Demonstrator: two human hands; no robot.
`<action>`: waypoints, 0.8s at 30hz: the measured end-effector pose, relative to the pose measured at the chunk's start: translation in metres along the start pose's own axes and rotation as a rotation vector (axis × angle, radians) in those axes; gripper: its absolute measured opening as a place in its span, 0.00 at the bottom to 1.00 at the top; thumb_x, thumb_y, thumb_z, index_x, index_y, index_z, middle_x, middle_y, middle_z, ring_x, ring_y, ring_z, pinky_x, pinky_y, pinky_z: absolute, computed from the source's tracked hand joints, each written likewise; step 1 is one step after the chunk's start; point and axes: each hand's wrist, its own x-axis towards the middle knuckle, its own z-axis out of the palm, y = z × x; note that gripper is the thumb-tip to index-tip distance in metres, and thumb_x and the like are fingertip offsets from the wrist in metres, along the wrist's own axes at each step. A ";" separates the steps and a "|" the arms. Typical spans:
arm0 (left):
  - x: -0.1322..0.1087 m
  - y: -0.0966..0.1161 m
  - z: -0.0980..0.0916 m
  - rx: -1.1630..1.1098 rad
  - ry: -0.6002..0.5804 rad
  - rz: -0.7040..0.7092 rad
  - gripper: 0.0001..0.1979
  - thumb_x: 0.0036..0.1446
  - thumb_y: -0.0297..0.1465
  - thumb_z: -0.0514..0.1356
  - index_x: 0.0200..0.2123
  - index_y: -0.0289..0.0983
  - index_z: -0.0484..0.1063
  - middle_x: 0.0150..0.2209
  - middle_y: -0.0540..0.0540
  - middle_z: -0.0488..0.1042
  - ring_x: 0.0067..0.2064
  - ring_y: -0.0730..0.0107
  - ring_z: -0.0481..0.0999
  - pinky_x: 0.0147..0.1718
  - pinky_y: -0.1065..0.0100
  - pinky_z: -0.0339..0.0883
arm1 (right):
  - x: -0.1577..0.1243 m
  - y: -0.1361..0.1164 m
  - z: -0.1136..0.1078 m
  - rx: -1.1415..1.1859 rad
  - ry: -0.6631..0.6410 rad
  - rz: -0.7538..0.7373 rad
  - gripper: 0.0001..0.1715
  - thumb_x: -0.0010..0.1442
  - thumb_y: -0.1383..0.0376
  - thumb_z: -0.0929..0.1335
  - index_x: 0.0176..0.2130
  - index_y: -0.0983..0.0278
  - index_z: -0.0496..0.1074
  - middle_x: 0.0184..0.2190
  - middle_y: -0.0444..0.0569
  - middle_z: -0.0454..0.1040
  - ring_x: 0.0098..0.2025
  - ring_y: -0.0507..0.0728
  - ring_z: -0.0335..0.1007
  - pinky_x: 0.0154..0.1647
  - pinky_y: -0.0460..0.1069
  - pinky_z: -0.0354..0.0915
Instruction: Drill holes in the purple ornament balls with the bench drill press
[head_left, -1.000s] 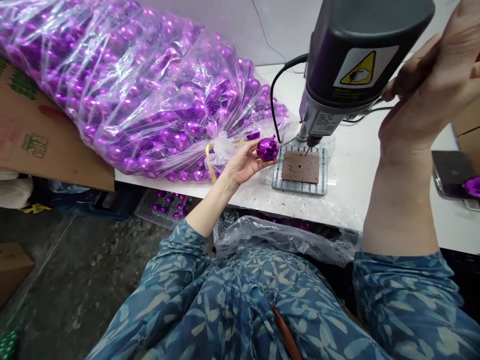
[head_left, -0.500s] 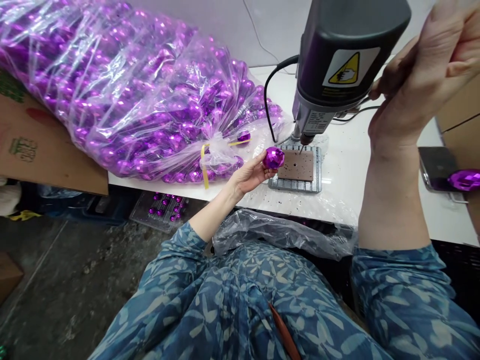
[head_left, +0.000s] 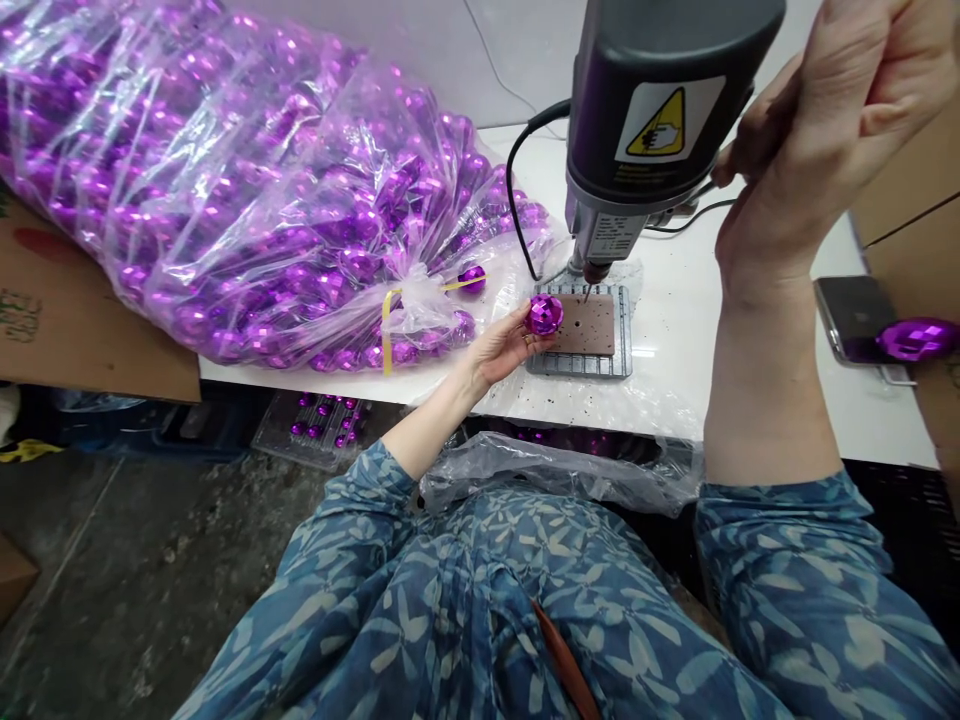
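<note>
My left hand (head_left: 506,350) holds a shiny purple faceted ball (head_left: 545,314) in its fingertips, at the left edge of a brown board (head_left: 589,335) on the slotted metal base (head_left: 622,366). Above the board hangs the bit of a drill press (head_left: 671,60), its tip just right of the ball and apart from it. My right hand (head_left: 832,120) is raised at the drill's right side, fingers closed round something, probably a handle, mostly hidden behind the fingers and the drill.
A large tied clear bag (head_left: 262,190) of purple balls covers the table's left, with a loose ball (head_left: 472,279) beside its knot. At right lie a dark phone (head_left: 851,315) and a purple ornament (head_left: 915,340). Plastic sheeting (head_left: 555,475) hangs at the front edge.
The view has shifted slightly, so the drill and board appear further left. The purple ball has turned in my left hand. My right hand stays raised beside the drill.
</note>
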 end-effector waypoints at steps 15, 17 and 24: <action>0.060 -0.030 0.006 0.544 0.046 0.460 0.18 0.60 0.31 0.78 0.53 0.43 0.82 0.52 0.45 0.86 0.59 0.58 0.81 0.65 0.55 0.73 | -0.003 -0.001 -0.002 -0.168 -0.011 0.000 0.44 0.49 0.25 0.61 0.29 0.60 0.47 0.17 0.36 0.51 0.17 0.42 0.52 0.19 0.44 0.49; 0.063 -0.031 0.007 0.582 0.030 0.472 0.19 0.58 0.30 0.78 0.51 0.42 0.83 0.52 0.44 0.86 0.58 0.57 0.81 0.66 0.55 0.72 | -0.003 -0.002 -0.002 -0.184 -0.011 0.009 0.45 0.49 0.24 0.60 0.29 0.60 0.45 0.17 0.36 0.50 0.17 0.42 0.52 0.19 0.44 0.48; 0.061 -0.027 0.014 0.651 0.057 0.536 0.22 0.49 0.25 0.81 0.48 0.42 0.85 0.51 0.42 0.84 0.65 0.47 0.76 0.67 0.50 0.70 | -0.002 0.004 -0.004 -0.116 -0.004 -0.009 0.45 0.49 0.25 0.64 0.28 0.61 0.47 0.17 0.36 0.48 0.17 0.43 0.52 0.18 0.44 0.49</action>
